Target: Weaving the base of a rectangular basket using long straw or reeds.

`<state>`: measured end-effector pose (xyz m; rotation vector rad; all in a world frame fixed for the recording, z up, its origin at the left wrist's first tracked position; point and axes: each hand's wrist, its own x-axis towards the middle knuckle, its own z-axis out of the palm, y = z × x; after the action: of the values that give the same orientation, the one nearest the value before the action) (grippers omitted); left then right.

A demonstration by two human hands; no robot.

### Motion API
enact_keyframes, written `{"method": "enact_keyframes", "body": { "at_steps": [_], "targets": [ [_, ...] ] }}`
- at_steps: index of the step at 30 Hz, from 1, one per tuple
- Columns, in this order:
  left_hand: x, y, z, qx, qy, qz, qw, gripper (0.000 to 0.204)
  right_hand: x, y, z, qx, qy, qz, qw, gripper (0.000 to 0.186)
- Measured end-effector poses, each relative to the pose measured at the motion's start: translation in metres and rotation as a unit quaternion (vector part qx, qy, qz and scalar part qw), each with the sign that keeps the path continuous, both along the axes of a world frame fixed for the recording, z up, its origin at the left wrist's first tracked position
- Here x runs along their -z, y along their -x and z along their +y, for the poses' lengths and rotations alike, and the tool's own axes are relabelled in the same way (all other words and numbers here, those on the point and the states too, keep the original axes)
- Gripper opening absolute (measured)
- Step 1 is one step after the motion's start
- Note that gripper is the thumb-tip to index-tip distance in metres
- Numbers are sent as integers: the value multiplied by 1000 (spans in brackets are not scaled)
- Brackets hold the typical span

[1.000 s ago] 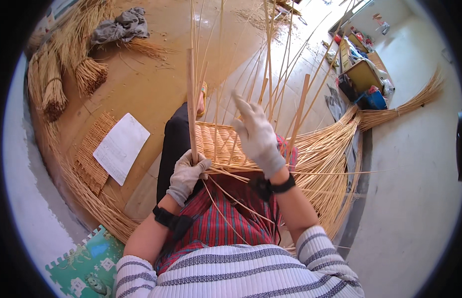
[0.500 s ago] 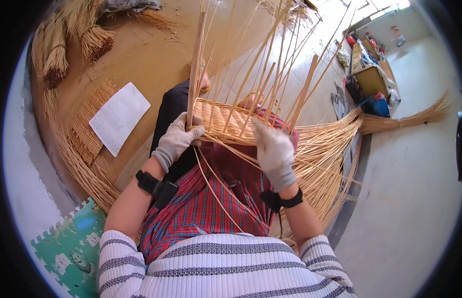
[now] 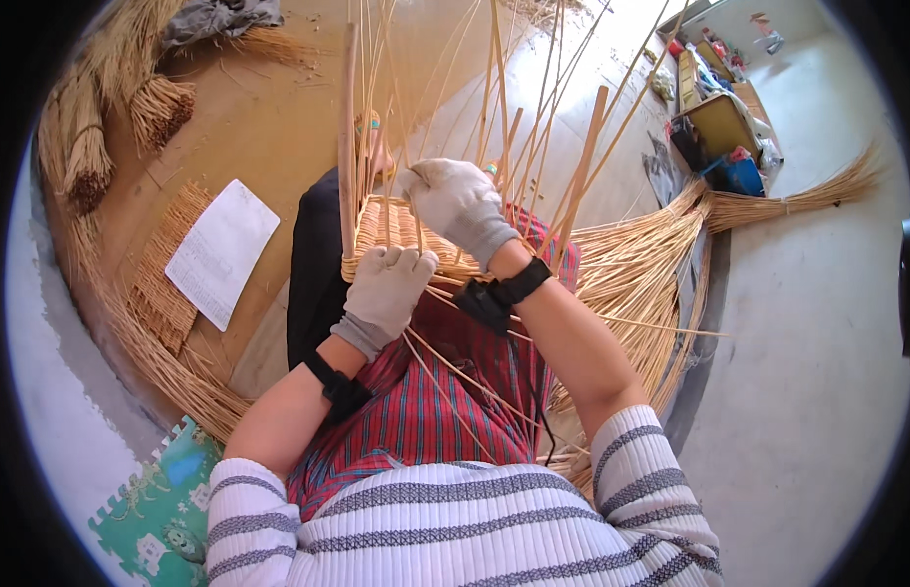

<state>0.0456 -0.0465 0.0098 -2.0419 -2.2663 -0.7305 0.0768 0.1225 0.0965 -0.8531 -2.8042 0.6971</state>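
- Grip, head view: left hand (image 3: pixel 385 298) has its fingers bent closed over the near edge of the woven piece (image 3: pixel 375 223); thumb hidden.
- Right hand (image 3: pixel 460 205) is above the weave, fingers folded inward beside the thin stakes (image 3: pixel 502 68); fingertips hidden, cannot tell whether they pinch one.
- Woven piece lies across the plaid apron (image 3: pixel 445 401) over the lap, probably because the thighs give a firm rest.
- Left grip presumably steadies that edge, freeing the right.
- Stakes point up and away, apparently leaving the near edge reachable.
- Rod bundle (image 3: pixel 636 274) lies to the right, likely for easy reach.
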Motion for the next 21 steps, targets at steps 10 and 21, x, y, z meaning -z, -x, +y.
{"method": "enact_keyframes", "body": {
  "at_steps": [10,21],
  "targets": [
    [8,-3,1,-58,-15,-15,998,26,0,-96,-72,-21,76,195,978,34],
    [-4,2,7,-34,-31,-132,990,69,-13,-171,-83,190,539,13,821,38]
  ]
}}
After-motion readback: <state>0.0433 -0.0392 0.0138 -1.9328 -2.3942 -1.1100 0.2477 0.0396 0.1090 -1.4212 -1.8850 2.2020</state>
